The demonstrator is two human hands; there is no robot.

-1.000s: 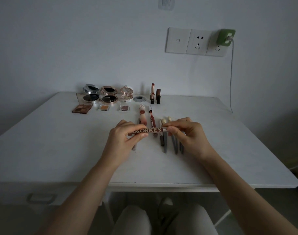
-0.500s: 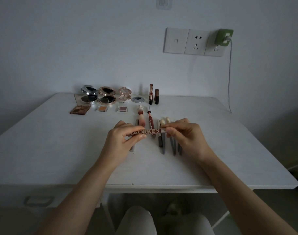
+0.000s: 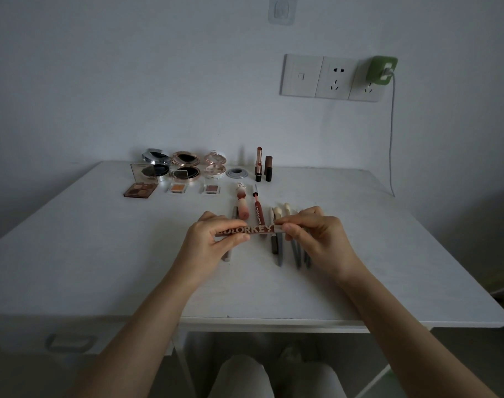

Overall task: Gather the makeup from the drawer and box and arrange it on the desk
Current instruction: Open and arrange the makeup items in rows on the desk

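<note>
We see a white desk (image 3: 95, 248) against a pale wall in dim light. Above its middle, our left hand (image 3: 210, 242) and right hand (image 3: 317, 239) each pinch one end of a brown lettered lip tube (image 3: 246, 230), held level over a row of pencils and brushes (image 3: 274, 248). Along the far edge are open compacts (image 3: 184, 168), a palette (image 3: 140, 189) and two lipsticks (image 3: 263, 165). On the wall at right, a green charger (image 3: 381, 68) sits in a socket panel (image 3: 317, 77). A drawer handle (image 3: 70, 341) shows near left.

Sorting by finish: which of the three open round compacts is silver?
The leftmost compact, behind the eyeshadow palette; the middle compact is rose-gold, the right compact pink.
</note>
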